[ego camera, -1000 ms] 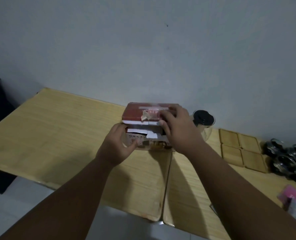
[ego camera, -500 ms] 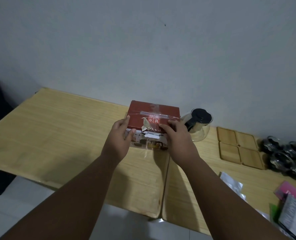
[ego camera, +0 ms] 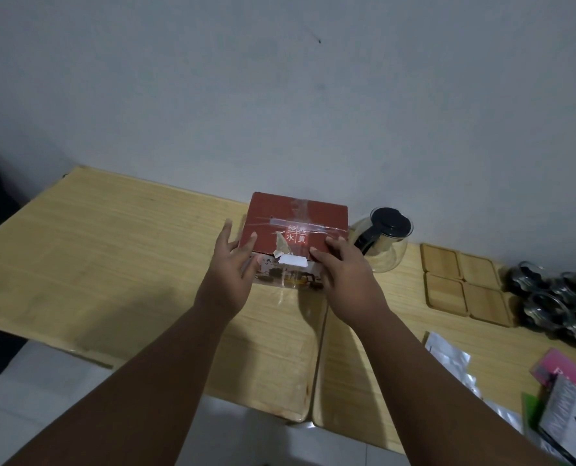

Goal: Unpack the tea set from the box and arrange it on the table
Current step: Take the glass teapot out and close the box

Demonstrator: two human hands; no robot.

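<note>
Head view shows the red tea-set box lid now lowered flat on the desk, beside the glass teapot; left hand has released, fingers spread; right hand presses its front corner; unpacking of this box looks finished.

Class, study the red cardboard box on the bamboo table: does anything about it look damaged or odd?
Yes. The clear tape across the red cardboard box is torn, a ragged flap curling up at the lid's front edge between left hand and right hand.
</note>
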